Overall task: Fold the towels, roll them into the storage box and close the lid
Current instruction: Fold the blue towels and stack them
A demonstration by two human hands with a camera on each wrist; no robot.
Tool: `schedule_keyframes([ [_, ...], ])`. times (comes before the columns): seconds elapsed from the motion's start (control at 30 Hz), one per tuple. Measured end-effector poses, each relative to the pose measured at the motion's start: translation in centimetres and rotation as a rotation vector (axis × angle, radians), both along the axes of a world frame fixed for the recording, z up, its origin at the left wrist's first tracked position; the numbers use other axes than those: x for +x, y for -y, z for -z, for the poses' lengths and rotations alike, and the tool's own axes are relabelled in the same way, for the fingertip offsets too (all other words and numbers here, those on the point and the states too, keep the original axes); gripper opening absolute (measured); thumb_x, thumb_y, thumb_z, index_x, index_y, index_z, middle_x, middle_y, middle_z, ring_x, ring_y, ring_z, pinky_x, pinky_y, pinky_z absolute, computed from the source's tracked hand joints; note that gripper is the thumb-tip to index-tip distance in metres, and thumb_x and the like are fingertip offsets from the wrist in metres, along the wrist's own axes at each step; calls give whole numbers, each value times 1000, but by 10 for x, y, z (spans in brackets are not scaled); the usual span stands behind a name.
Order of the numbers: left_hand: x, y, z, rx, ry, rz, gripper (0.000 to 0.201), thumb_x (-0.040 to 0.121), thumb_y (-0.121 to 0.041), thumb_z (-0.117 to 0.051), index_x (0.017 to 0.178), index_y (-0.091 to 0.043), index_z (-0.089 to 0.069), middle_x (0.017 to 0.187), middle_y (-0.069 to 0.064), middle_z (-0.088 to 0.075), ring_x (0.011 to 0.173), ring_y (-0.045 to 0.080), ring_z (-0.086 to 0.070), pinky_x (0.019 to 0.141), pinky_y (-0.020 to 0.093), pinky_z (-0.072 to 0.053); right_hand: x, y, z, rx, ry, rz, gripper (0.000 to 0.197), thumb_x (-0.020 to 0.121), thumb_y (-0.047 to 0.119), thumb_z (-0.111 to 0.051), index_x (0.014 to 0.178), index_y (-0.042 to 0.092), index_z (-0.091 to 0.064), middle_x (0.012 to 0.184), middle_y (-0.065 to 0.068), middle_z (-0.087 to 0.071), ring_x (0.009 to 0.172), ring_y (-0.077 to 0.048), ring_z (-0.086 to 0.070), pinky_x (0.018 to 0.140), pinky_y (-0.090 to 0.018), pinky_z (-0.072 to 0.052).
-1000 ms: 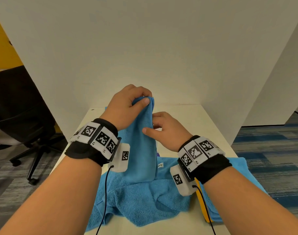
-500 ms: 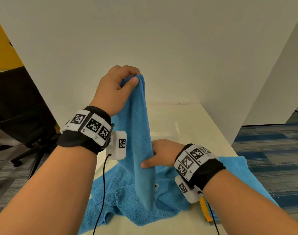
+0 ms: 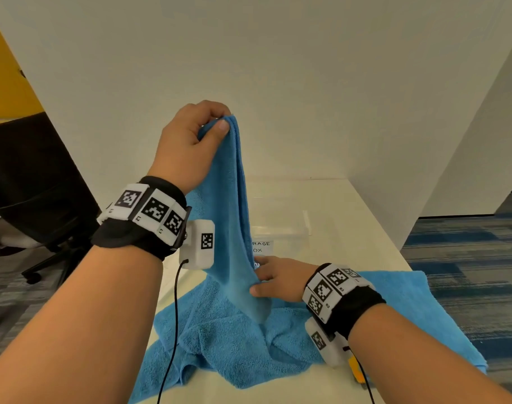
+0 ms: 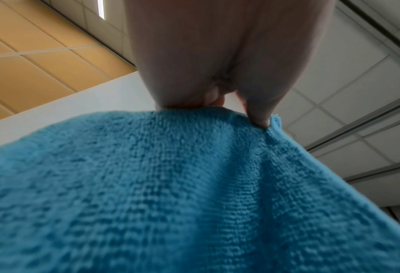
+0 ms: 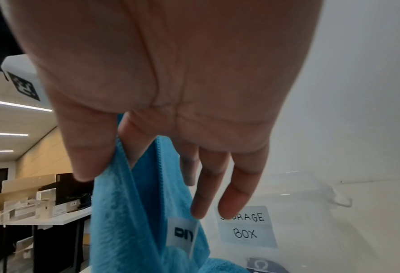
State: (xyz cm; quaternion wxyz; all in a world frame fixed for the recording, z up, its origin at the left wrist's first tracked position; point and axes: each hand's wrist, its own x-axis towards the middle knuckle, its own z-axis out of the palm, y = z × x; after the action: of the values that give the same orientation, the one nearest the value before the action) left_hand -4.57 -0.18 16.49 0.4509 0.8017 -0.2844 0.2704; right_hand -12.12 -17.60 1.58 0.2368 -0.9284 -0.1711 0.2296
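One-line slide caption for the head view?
Left hand holds blue towel up, right hand pinches its lower edge.

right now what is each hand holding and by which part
Left hand pinches the raised blue towel by its top edge; right hand pinches the same towel's side edge lower down.

Left hand (image 3: 190, 141) raised, pinching; right hand (image 3: 278, 279) low, pinching.

— What colour was the towel (image 3: 231, 228)?
— Bright blue, like the second towel (image 3: 409, 310) spread on the off-white table (image 3: 351, 228).
— And the wristbands (image 3: 149, 211)?
— Black, carrying white blocks printed with black square codes.
— The storage box (image 5: 311, 212)?
— Clear, its white label (image 5: 246, 226) lettered in black.
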Motion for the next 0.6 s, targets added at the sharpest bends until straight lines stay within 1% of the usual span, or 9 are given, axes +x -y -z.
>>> schedule_keyframes([
  [0.07,-1,5,0,2,0,22,14,96,-22,-52,104,-33,-56,103,-9,-57,89,-10,-49,80,4,-35,2,-4,1,24,27,19,36,98,37,-46,131,27,-56,156,-4,-28,146,-13,-15,115,-43,-24],
  [0.1,-2,6,0,0,3,34,14,96,-23,-52,103,-33,-56,103,-8,-57,90,-10,-49,81,4,-36,3,-5,1,18,54,19,36,99,34,-43,132,25,-55,153,-6,-32,144,-17,-22,114,-43,-27],
  [0.17,-3,7,-1,-2,12,47,13,95,-23,-52,103,-34,-56,102,-9,-57,90,-10,-50,81,4,-36,2,-6,-1,-27,98,10,36,100,30,-39,128,16,-56,141,-8,-45,130,-23,-42,108,-41,-34],
  [0.2,-3,7,-2,-2,15,45,13,96,-23,-52,103,-33,-56,100,-12,-57,90,-10,-50,81,3,-35,1,-6,-4,-63,103,7,36,101,27,-36,125,10,-57,134,-8,-50,122,-24,-47,105,-39,-37],
  [0.27,-2,5,-3,-12,22,36,14,96,-22,-52,104,-32,-56,97,-18,-54,90,-12,-49,81,3,-35,0,-5,-6,-110,101,15,38,102,26,-34,119,3,-59,124,-11,-56,113,-26,-53,99,-35,-40],
  [0.37,-1,0,-5,-44,29,26,14,96,-23,-51,106,-33,-55,99,-18,-54,93,-9,-50,85,7,-38,-2,-2,-4,-144,79,38,40,103,28,-33,107,-1,-60,103,-9,-58,95,-25,-55,86,-31,-42],
  [0.47,1,-5,-6,-76,34,5,14,96,-24,-51,107,-31,-56,105,-9,-58,96,-3,-52,88,13,-40,-2,3,3,-178,89,68,39,102,31,-35,78,8,-53,73,0,-44,71,-18,-46,66,-26,-37],
  [0.53,2,-9,-6,-77,32,-23,13,96,-25,-51,107,-30,-57,107,-7,-59,96,0,-52,87,14,-40,-2,10,7,-205,121,112,42,101,32,-38,63,16,-40,64,2,-38,60,-13,-39,57,-21,-31],
  [0.6,6,-14,-4,-70,25,-66,15,96,-25,-51,108,-26,-60,106,-7,-59,94,0,-51,84,12,-39,-1,18,10,-209,152,195,42,99,34,-44,60,20,-39,62,3,-39,60,-13,-41,55,-21,-30],
])
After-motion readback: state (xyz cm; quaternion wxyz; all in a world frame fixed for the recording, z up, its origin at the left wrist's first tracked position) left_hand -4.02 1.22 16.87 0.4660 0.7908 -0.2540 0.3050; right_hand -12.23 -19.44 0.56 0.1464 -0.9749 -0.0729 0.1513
